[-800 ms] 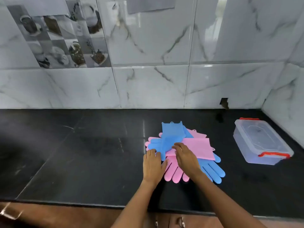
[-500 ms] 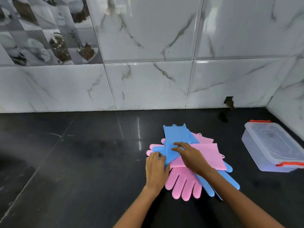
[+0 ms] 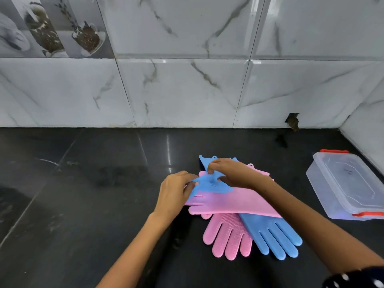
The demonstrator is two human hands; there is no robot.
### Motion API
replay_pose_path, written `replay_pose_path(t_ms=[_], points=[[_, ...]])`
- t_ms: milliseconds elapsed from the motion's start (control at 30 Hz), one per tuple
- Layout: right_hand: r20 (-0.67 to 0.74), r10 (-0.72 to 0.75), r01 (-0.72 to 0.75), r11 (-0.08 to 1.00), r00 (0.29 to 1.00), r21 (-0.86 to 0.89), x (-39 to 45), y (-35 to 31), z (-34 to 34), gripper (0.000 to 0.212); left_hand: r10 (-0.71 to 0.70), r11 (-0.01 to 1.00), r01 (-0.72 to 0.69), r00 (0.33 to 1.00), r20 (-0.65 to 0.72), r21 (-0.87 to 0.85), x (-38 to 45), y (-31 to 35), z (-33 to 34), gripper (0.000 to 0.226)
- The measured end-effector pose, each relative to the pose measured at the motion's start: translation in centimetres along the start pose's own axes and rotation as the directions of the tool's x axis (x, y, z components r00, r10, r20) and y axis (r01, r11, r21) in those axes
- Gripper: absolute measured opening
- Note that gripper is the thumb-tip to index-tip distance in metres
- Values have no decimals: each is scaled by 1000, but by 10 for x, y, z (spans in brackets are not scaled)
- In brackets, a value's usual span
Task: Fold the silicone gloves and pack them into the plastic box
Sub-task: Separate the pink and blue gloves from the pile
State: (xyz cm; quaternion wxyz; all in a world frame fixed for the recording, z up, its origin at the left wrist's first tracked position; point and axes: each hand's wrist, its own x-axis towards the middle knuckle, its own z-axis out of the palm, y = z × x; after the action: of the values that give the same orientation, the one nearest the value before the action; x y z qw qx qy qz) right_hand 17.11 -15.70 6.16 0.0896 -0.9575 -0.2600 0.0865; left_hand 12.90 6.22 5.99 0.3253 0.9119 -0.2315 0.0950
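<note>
A pile of pink and blue silicone gloves lies on the black counter (image 3: 83, 194). On top sits a blue glove (image 3: 209, 183), crumpled and partly lifted. My left hand (image 3: 174, 192) pinches its left end and my right hand (image 3: 232, 173) grips its middle from above. Under it a pink glove (image 3: 234, 203) lies crosswise. Below, another pink glove (image 3: 227, 238) and another blue glove (image 3: 272, 235) point their fingers toward me. The clear plastic box (image 3: 345, 183) with red clips stands at the right with its lid on.
A marble-tiled wall (image 3: 187, 90) runs along the back of the counter and turns forward at the far right, close behind the box. A dark hole (image 3: 292, 121) shows in the wall's base.
Both hands have moved from resting on the pile to gripping the top blue glove, which is now bunched and raised. The camera has moved closer and tilted down.
</note>
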Motion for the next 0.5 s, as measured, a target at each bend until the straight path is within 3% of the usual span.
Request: replay_pose_path(t_ms=[167,300,400,433,500], points=[[3,53,-52,995,999,-87,0,16,-24,19,-183,947,145,977,-109,-288,17,-1,-28,14],[-127,120,-127,991,985,-48,-12,10,-33,21,-280,920,268,960,2,-287,27,-9,-60,16],[-115,123,-95,969,986,226,-20,-6,-39,24,-278,915,299,954,114,-270,37,-12,-92,21],[-79,134,-96,923,988,373,-21,-12,-39,23,-271,918,303,950,154,-255,43,-13,-103,23],[45,177,-161,724,983,671,-21,-23,-32,16,-266,943,305,932,245,-136,62,-16,-117,24]])
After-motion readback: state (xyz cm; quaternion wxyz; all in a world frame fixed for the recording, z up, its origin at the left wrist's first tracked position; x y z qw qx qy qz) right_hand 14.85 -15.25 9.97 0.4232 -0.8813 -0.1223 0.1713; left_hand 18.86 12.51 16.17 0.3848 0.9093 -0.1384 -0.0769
